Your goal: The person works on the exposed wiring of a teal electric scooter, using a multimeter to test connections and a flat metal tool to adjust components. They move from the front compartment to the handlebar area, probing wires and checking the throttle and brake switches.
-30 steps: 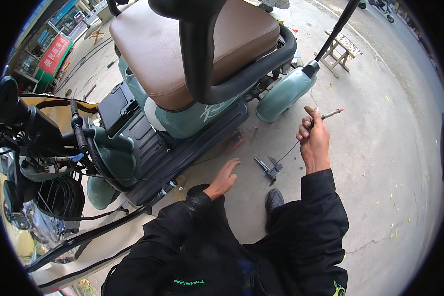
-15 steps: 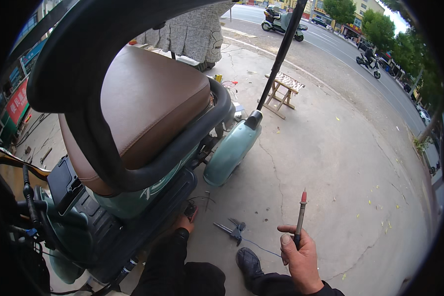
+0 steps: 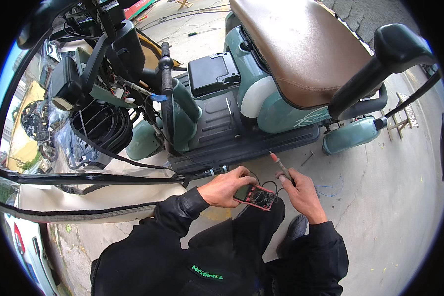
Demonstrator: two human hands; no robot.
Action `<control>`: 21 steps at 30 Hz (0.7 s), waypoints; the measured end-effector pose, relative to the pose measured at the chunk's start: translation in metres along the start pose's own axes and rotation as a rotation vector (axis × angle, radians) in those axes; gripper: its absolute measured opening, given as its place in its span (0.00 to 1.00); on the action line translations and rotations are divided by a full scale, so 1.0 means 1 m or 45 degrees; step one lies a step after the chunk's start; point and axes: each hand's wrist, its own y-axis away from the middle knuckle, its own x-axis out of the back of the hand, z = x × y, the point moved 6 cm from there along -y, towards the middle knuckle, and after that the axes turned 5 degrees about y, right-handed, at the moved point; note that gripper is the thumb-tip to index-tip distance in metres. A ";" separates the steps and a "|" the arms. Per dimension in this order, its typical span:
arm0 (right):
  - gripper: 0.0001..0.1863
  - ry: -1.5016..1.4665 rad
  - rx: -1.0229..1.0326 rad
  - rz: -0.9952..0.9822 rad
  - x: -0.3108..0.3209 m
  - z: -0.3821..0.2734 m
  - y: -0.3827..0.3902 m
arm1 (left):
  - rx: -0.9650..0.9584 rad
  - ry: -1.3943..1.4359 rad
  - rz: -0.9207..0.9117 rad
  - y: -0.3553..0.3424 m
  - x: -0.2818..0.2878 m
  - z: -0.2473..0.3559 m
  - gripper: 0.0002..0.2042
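Sunlit concrete pavement (image 3: 380, 217) spreads under and to the right of a green scooter (image 3: 281, 116), whose brown seat (image 3: 311, 54) and black footboard (image 3: 214, 116) fill the far side. Nearer, the red-edged multimeter (image 3: 257, 196) sits between the two hands, just above a dark trouser leg (image 3: 261, 219). The left hand (image 3: 223, 190) is closed around the meter's left end; the right hand (image 3: 303, 195) pinches a red-tipped probe (image 3: 281, 166) between thumb and fingers, its point aimed far and left. Whether that point touches the footboard's rim I cannot tell; it may only overlap it in this view.

Good handling, I judge, means keeping the meter's face turned up so the display can be read, keeping fingertips back from the bare metal, and letting the black lead (image 3: 269, 184) loop loosely rather than tug at its socket.

As for edges, the footboard's long near rim runs just beyond both hands and limits any far reach. On the left, the cream cover (image 3: 98, 197) lies close to the left sleeve (image 3: 175, 212), and exposed wiring (image 3: 118, 92) hangs farther off, ready to snag. More room for the right forearm seems to lie to the right, past the shoe (image 3: 296, 228).
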 end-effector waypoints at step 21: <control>0.19 -0.029 0.284 0.817 -0.115 -0.053 -0.040 | 0.181 1.970 0.661 0.000 -0.018 -0.098 0.26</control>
